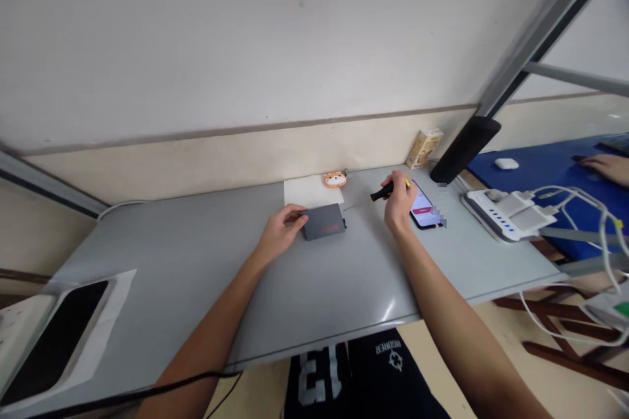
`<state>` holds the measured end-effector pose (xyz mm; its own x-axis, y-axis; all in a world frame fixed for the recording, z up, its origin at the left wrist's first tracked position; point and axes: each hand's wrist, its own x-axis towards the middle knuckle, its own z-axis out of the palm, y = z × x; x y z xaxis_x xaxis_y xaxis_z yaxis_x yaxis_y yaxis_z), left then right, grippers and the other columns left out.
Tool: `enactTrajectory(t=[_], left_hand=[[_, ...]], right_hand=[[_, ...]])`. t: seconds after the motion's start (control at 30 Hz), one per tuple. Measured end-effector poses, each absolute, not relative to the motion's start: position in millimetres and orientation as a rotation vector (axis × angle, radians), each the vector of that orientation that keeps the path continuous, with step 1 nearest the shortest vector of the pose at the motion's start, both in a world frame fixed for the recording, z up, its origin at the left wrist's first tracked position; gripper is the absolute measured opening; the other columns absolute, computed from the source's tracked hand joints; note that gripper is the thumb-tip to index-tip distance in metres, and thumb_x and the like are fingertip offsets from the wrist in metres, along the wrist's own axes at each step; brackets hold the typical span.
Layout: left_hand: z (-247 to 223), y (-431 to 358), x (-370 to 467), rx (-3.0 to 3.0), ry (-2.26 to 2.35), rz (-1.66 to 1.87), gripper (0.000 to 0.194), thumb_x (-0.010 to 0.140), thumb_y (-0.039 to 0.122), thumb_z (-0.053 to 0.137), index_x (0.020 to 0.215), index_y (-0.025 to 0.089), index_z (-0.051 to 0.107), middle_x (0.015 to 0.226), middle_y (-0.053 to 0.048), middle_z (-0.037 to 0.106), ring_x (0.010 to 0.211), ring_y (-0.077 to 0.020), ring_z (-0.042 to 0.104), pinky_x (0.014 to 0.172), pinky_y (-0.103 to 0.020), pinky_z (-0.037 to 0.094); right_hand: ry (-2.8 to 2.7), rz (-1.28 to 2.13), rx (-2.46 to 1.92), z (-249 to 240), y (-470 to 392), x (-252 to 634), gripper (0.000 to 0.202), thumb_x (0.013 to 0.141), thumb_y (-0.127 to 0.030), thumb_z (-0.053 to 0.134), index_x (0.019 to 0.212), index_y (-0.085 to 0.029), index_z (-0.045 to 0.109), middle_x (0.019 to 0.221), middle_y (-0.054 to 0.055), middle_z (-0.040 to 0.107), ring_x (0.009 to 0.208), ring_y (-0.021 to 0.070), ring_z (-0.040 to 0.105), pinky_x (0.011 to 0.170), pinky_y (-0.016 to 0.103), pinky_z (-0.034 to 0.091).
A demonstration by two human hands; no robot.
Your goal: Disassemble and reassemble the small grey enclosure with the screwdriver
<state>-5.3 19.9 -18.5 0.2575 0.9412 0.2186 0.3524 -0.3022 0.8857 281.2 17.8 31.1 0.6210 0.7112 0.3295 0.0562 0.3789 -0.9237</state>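
Note:
A flat dark grey box (324,222) with faint red lettering lies on the grey table (196,288). Its left edge is gripped between the thumb and fingers of my left hand (282,229). To the right, my right hand (399,200) is closed around the black and yellow handle of a screwdriver (381,193). The screwdriver's thin shaft points left, its tip close to the small dark tab on the box's right side; whether they touch I cannot tell. A sheet of white paper (304,191) lies behind the box, and an orange animal-face case (335,179) sits at its far right corner.
A lit phone (423,206) lies just right of my right hand. Farther right are a small carton (423,148), a black cylinder (464,149) and a power strip (508,215) with white cables. Another person's hand (607,167) rests on a blue surface. A black tablet-like slab (59,340) lies front left.

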Motion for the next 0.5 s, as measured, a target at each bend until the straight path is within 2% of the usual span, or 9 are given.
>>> enactTrajectory(t=[0.13, 0.3, 0.5], left_hand=[[-18, 16, -2, 1.900, 1.286, 0.991, 0.023, 0.093, 0.038, 0.063, 0.108, 0.023, 0.073, 0.100, -0.004, 0.075, 0.090, -0.0204, 0.069, 0.090, -0.039, 0.055], [-17, 13, 4, 1.999, 1.310, 1.044, 0.019, 0.094, 0.028, 0.061, 0.107, 0.022, 0.074, 0.105, -0.005, 0.074, 0.094, -0.0198, 0.069, 0.091, -0.038, 0.056], [-15, 12, 7, 2.154, 1.251, 1.093, 0.020, 0.099, 0.022, 0.052, 0.106, 0.022, 0.071, 0.104, -0.004, 0.072, 0.098, -0.0187, 0.066, 0.091, -0.035, 0.054]], right_hand=[[-1.141, 0.294, -1.025, 39, -17, 271, 0.040, 0.088, -0.026, 0.052, 0.049, -0.021, 0.053, 0.048, -0.002, 0.045, 0.049, 0.0115, 0.042, 0.050, 0.028, 0.031], [-1.524, 0.177, -1.051, 30, -35, 259, 0.042, 0.093, -0.025, 0.051, 0.052, -0.020, 0.055, 0.048, -0.001, 0.051, 0.044, 0.0105, 0.044, 0.050, 0.029, 0.031], [-1.544, 0.164, -1.070, 26, -31, 257, 0.041, 0.094, -0.024, 0.049, 0.053, -0.020, 0.054, 0.047, -0.002, 0.051, 0.043, 0.0101, 0.043, 0.050, 0.028, 0.032]])
